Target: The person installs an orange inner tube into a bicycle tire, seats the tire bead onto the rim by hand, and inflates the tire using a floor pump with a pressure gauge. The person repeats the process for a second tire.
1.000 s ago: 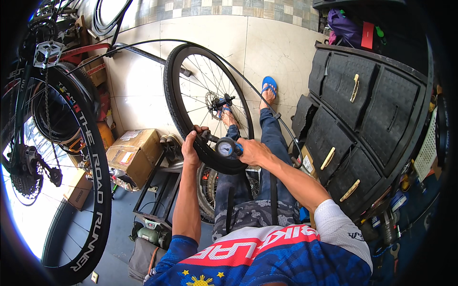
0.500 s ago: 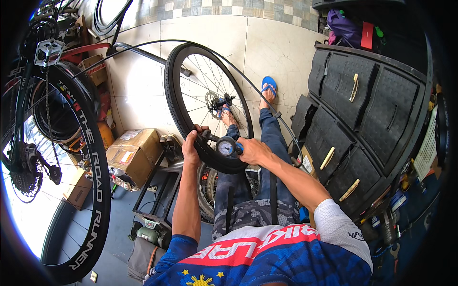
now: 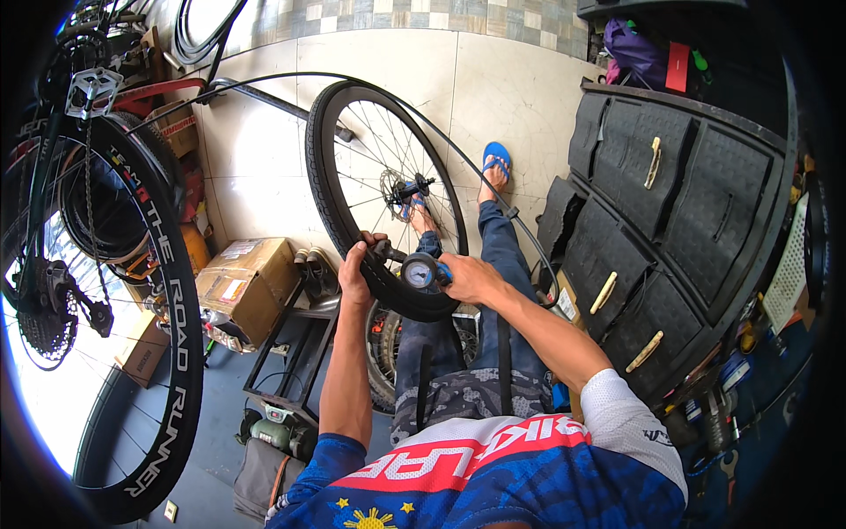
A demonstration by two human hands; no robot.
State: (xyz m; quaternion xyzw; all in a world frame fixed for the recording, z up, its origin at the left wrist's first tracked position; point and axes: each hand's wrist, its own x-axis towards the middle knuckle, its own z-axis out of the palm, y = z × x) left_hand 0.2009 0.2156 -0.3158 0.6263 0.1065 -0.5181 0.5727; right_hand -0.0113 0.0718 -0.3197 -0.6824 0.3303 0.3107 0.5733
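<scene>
A black bicycle wheel (image 3: 323,189) with a disc rotor stands tilted in front of my legs. My left hand (image 3: 355,275) is closed around its near rim, where a dark air chuck (image 3: 388,253) meets the wheel; the valve itself is hidden. A tire inflator with a round dial gauge (image 3: 419,271) sits just over the tyre, and my right hand (image 3: 471,280) grips its blue and black body. From the right, a black air hose (image 3: 458,148) arcs over the top of the wheel toward the left.
A large bicycle wheel on a hanging bike (image 3: 181,353) fills the left side. Cardboard boxes (image 3: 251,286) and a metal stand (image 3: 286,357) are left of my arm. Black drawers with pale handles (image 3: 652,238) line the right. Another knobby wheel (image 3: 381,353) lies beneath my hands.
The gauge has shifted slightly to the right along with my right hand. Both hands keep their holds, and the wheel stays nearly where it was.
</scene>
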